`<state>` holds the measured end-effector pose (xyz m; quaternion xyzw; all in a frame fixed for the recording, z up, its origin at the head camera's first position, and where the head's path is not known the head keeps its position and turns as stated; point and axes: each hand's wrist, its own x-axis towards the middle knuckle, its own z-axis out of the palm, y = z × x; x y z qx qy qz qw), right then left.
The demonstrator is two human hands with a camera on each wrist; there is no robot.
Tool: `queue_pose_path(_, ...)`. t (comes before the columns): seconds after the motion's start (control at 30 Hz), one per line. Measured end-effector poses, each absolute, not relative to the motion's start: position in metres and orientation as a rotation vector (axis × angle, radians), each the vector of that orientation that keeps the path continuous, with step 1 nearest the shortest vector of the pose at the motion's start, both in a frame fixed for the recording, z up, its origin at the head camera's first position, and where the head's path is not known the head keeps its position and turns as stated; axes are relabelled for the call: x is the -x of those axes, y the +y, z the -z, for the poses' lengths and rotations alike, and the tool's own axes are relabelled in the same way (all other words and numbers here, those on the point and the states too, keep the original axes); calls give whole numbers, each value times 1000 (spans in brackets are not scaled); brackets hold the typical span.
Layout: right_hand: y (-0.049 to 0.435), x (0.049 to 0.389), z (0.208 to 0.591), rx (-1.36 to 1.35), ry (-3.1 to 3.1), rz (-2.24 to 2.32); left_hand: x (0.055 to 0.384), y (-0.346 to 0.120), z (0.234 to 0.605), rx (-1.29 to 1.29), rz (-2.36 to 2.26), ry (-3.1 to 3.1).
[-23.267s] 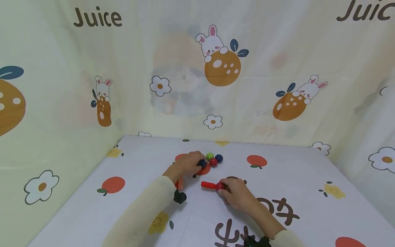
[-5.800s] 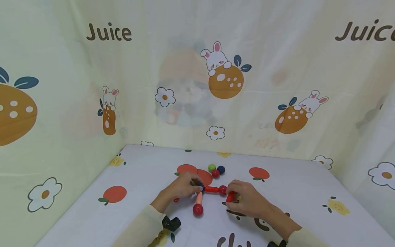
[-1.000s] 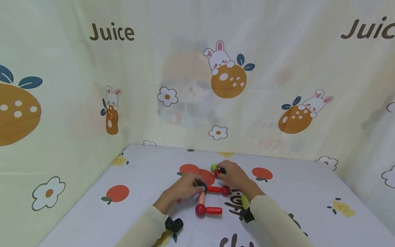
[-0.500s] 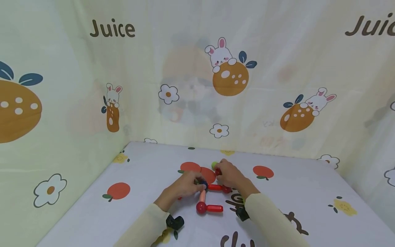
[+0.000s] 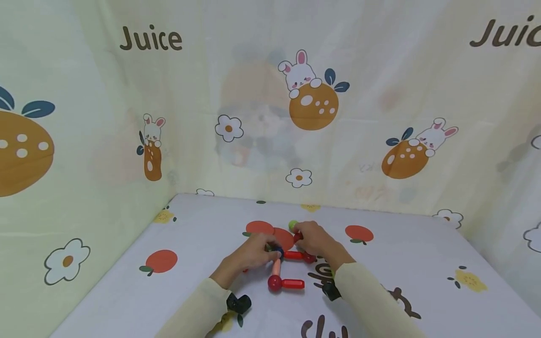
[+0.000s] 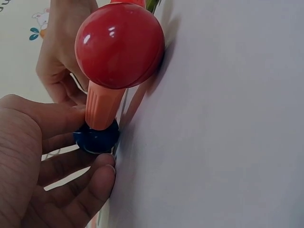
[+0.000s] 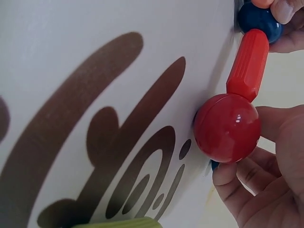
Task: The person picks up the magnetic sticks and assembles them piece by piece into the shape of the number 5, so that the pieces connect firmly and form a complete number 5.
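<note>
In the head view, my left hand (image 5: 253, 253) pinches a blue ball (image 5: 279, 254) that joins a salmon rod (image 5: 276, 267) and a red rod (image 5: 293, 255). A red ball (image 6: 119, 46) caps the salmon rod and bears another red rod (image 5: 293, 284). The first red rod ends in a red ball (image 7: 228, 128). Behind that rod, my right hand (image 5: 314, 238) has its thumb and fingers around a loose red ball (image 5: 297, 236). A bit of blue (image 7: 214, 164) shows by its fingertips. A light green ball (image 5: 293, 225) lies just beyond.
A white cloth with printed fruit covers the table (image 5: 203, 220). Patterned curtains (image 5: 253, 56) stand at the back and sides. At the lower edge of the right wrist view lies part of a yellow-green piece (image 7: 118, 223).
Since 5.8 seconds ago, a red rod was added to the front red ball. My right hand went to the loose balls and closed on one. The left hand stays at the blue ball.
</note>
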<state>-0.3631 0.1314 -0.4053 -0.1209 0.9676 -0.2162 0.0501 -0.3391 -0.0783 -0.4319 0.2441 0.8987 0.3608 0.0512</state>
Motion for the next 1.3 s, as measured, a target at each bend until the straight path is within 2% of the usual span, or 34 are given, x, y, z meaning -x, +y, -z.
queue_pose_path(0.47,131,359,399,448,2982,674,339,-80,430,-753,-1078,2741)
queue_pose_path(0.77,142,346,389,535,3025,843,338,-79,429,-758,-1074,2736)
queue_pose_path(1.3,166,324,378,426,3039,1063,337,-78,431,-761,-1094,2735)
